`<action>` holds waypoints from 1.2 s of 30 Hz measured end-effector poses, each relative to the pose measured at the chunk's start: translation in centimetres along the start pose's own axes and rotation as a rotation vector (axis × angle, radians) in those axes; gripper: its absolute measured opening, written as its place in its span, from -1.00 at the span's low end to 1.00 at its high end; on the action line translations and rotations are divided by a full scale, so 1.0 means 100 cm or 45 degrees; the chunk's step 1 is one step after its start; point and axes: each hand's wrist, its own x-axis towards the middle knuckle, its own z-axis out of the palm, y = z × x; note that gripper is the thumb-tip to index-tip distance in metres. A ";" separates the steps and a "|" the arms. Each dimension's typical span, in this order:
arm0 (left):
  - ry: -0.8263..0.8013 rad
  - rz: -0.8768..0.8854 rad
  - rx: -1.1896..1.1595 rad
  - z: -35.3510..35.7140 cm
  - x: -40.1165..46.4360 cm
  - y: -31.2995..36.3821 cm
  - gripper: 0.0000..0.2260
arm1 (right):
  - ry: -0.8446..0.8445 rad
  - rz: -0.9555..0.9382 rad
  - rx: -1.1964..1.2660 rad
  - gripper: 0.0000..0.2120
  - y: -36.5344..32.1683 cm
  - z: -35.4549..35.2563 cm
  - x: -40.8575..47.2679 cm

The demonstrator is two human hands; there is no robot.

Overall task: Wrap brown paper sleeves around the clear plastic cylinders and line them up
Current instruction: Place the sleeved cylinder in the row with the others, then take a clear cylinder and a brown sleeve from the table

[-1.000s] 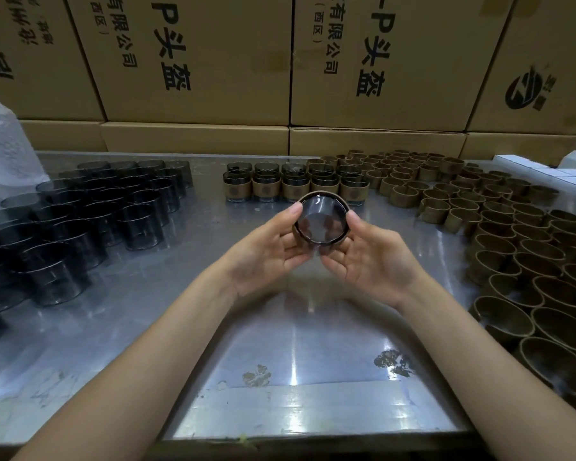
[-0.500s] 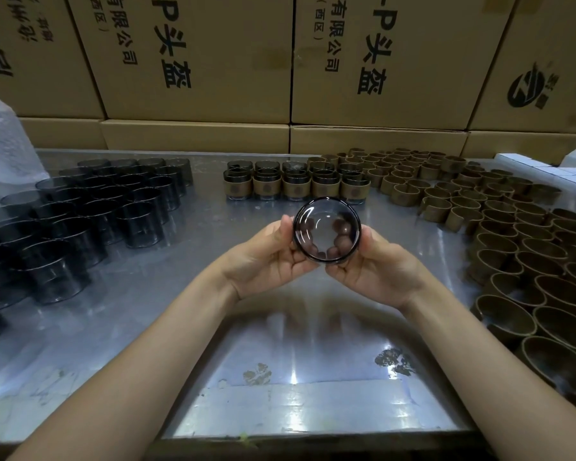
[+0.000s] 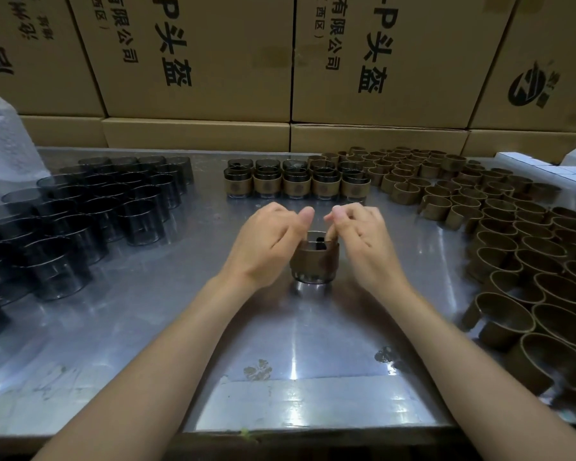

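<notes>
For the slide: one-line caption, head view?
Both hands press a sleeved cylinder onto the steel table.

both hands point(image 3: 316, 237) flank a sleeved cylinder point(image 3: 315, 262) upright on the metal table point(image 3: 147, 327).

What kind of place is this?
Probably a small factory packing bench: stacked cardboard cartons behind a metal table, with batches of clear plastic cylinders and brown paper sleeves.

Between the hands, clear glossy plastic cylinder point(image 3: 314, 277) in matt brown paper sleeve point(image 3: 315, 262). Beneath, scuffed, reflective metal table point(image 3: 187, 314). Beyond, matt corrugated cardboard boxes point(image 3: 193, 54). Left, crinkled translucent plastic bag point(image 3: 4, 144).
</notes>
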 end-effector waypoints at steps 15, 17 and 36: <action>-0.120 -0.210 -0.045 0.009 -0.003 -0.013 -0.47 | -0.107 0.088 0.126 -0.73 0.007 0.008 -0.003; -0.080 -0.357 -0.118 0.010 0.000 -0.022 -0.39 | -0.079 0.169 0.188 -0.79 0.009 0.010 -0.002; 0.452 -0.905 -0.158 -0.010 0.051 -0.127 -0.41 | -0.304 0.395 0.058 -0.73 0.016 0.017 0.002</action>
